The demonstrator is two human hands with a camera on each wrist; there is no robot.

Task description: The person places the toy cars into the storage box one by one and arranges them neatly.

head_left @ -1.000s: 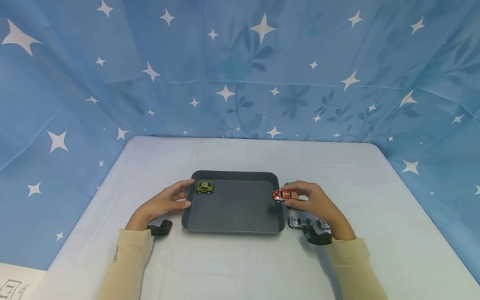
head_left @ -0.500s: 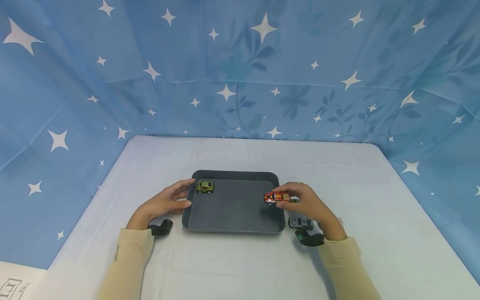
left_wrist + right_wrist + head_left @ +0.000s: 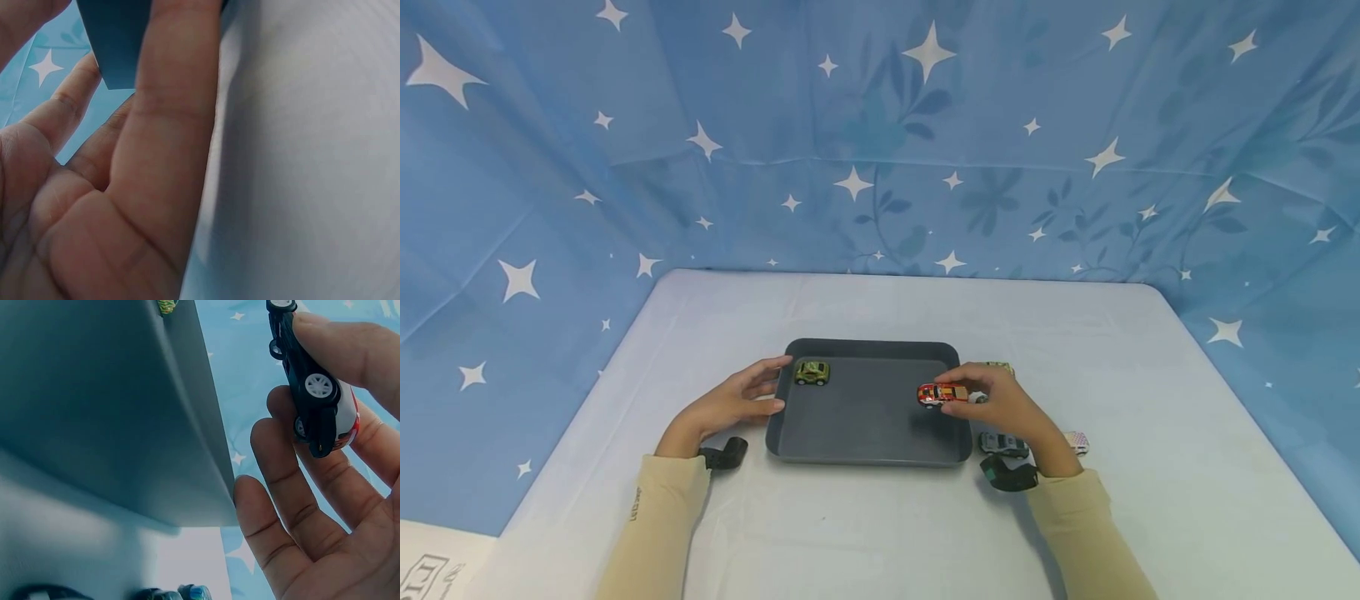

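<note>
The right hand [image 3: 997, 402] grips a red toy car [image 3: 940, 393] between thumb and fingers. The car is in the air, above the right part of the grey tray [image 3: 856, 421], and its wheels do not touch the tray. The left hand [image 3: 730, 402] touches the tray at its left rim; its fingers look extended, not curled around anything.

To do this step well, I would keep the grip light and near the rear of the car, as it is now, so the front remains free. If the car is lowered, it should be level, because its small wheels may roll when let go. The left hand should press only softly, so the tray does not slide.

A green toy car [image 3: 812, 372] stands inside the tray, by the far left corner. The tray lies on a white-covered desk [image 3: 872, 533], between its left and right edges. Toward the right edge, outside the tray, are a grey car [image 3: 1003, 445], a pale car [image 3: 1077, 442] and a yellow-green car [image 3: 1000, 365], partly hidden. Beyond the far edge hangs a blue curtain [image 3: 760, 100] with white stars.
</note>
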